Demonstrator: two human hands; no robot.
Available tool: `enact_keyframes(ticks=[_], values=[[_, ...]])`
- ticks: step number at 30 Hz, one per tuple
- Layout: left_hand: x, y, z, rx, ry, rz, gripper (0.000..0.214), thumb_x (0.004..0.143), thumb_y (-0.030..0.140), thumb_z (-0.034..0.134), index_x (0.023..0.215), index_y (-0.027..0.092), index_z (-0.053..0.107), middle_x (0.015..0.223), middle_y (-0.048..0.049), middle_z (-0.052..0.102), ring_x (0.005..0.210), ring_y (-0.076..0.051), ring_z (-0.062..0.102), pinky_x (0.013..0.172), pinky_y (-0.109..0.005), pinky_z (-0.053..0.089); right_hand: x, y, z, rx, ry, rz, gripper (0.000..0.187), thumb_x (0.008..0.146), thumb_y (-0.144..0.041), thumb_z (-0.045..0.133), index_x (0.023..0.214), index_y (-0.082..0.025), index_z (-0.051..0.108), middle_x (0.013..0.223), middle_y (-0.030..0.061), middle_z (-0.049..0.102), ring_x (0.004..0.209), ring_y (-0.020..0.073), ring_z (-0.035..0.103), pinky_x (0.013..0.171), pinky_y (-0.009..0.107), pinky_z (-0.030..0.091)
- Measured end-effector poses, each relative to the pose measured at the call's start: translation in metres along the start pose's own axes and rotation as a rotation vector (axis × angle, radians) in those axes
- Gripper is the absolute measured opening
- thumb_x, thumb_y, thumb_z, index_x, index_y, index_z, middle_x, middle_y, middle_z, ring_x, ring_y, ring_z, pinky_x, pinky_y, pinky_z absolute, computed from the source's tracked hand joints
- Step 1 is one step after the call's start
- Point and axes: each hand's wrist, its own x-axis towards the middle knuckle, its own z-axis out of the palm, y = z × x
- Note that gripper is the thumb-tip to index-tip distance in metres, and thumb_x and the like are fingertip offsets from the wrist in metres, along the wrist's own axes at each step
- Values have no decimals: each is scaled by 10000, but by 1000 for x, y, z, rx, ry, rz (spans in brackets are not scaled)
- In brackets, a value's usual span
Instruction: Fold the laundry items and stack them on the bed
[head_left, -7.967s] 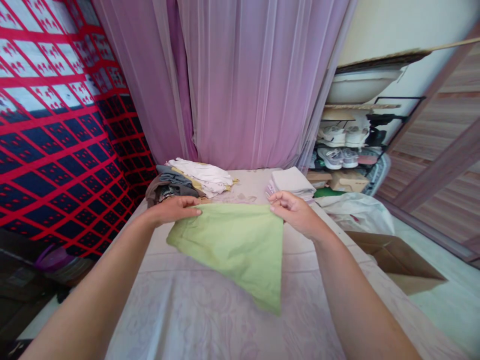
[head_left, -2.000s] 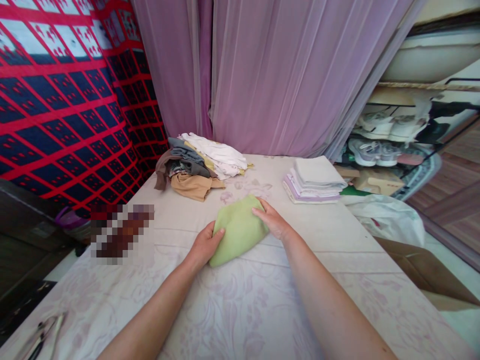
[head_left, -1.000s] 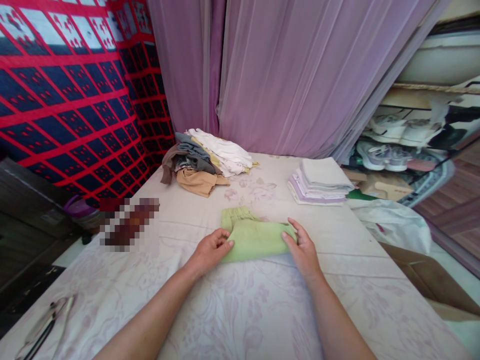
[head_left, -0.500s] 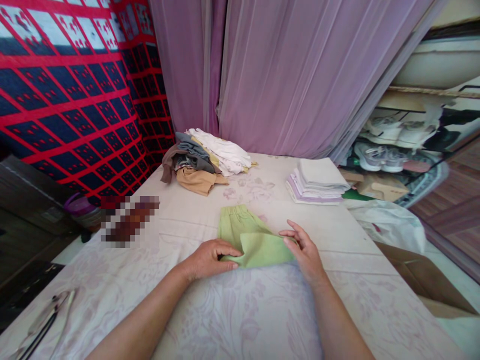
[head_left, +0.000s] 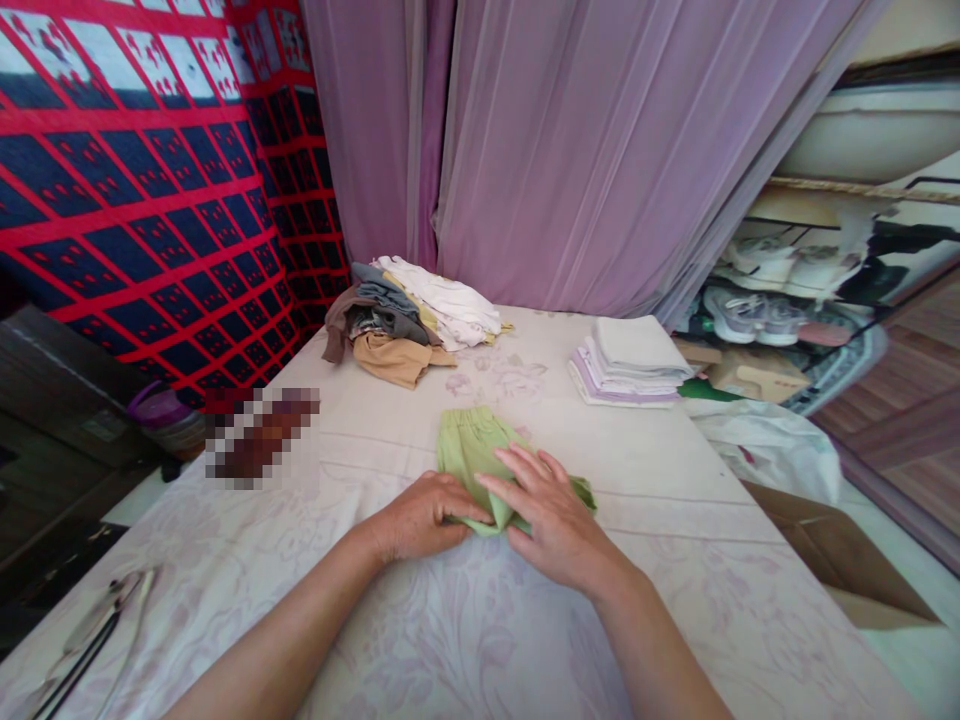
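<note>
A pair of light green shorts (head_left: 469,445) with a gathered elastic waistband lies partly folded on the patterned cloth. My left hand (head_left: 431,515) pinches the near left edge of the shorts between thumb and fingers. Across the middle of them rests my right hand (head_left: 551,515), its fingers apart and lying over the fabric. A small corner of green cloth shows beyond that hand on the right. Part of the fabric between my hands is hidden under the right fingers.
Rumpled clothes (head_left: 397,320) are heaped at the back left. A neat stack of folded cloths (head_left: 630,362) stands at the back right. Eyeglasses (head_left: 94,635) lie at the near left corner. Right of the table are a cardboard box (head_left: 840,550) and shoes (head_left: 750,315) on a rack.
My right hand has moved left from the right end of the shorts onto their middle. The fabric there is now bunched, and my left hand keeps its hold in nearly the same place.
</note>
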Motion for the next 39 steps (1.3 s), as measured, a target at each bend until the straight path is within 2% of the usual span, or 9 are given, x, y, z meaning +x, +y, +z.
enact_keyframes(ticks=[5, 10, 15, 18, 22, 27, 30, 35, 39], values=[[-5, -8, -6, 100, 32, -58, 368, 753, 221, 650, 1103, 332, 672, 1082, -3, 698, 1055, -217, 571, 961, -372, 318, -5, 3, 4, -14, -13, 20, 146, 788, -160, 605, 835, -272, 687, 1258, 54, 603, 1248, 257, 473, 1053, 559, 290], [-4, -25, -6, 321, 177, -165, 487, 736, 187, 650, 1208, 299, 605, 1383, -67, 515, 1287, -289, 407, 1020, -470, 254, -15, 11, -10, -14, 130, -11, 74, 798, -203, 612, 818, -238, 674, 1334, 93, 548, 1270, 278, 450, 1021, 513, 348], [23, -41, -17, 491, 295, -201, 451, 776, 246, 653, 1223, 277, 599, 1454, -112, 422, 1344, -323, 327, 1010, -492, 267, -12, 18, -35, 76, 126, 21, 127, 847, -272, 554, 864, -260, 679, 967, 36, 719, 891, 191, 656, 806, 336, 486], [45, -53, -31, 515, 265, -205, 371, 786, 268, 644, 1157, 281, 632, 1402, -96, 493, 1309, -325, 384, 996, -499, 271, -11, 33, -48, 71, 126, 108, 175, 848, -335, 528, 863, -273, 691, 814, 12, 721, 730, 173, 658, 662, 287, 485], [73, -58, -54, 518, 258, -197, 180, 799, 232, 603, 968, 249, 666, 1086, -49, 685, 1083, -261, 564, 919, -424, 332, -7, 60, -68, -26, 233, 179, 219, 823, -327, 495, 889, -286, 699, 869, 10, 728, 784, 201, 666, 691, 318, 498], [81, -37, -82, 666, 549, -193, 215, 790, 189, 564, 994, 222, 624, 988, -67, 663, 990, -263, 555, 856, -392, 358, 7, 77, -85, -117, 461, 189, 231, 767, -232, 497, 873, -282, 696, 920, 16, 720, 900, 235, 649, 822, 382, 484], [58, -30, -80, 748, 618, -149, 251, 773, 138, 537, 999, 215, 612, 1024, -78, 645, 1030, -269, 524, 900, -405, 347, 7, 76, -66, -109, 458, 140, 249, 751, -160, 493, 876, -266, 680, 964, 25, 714, 960, 231, 633, 878, 396, 464], [-5, -37, -35, 708, 419, -173, 299, 738, 97, 532, 1002, 210, 615, 1034, -78, 642, 1012, -252, 531, 939, -422, 348, -21, 73, -2, -43, 189, 125, 340, 679, -53, 457, 840, -256, 678, 1039, 36, 706, 1020, 214, 626, 872, 396, 481], [-36, -38, -14, 590, 356, -182, 347, 785, 240, 579, 1131, 220, 594, 1172, -86, 604, 1102, -252, 515, 981, -441, 332, -42, 73, 15, 96, 79, 176, 361, 678, -61, 445, 845, -263, 693, 1060, 27, 708, 972, 195, 658, 872, 374, 504]])
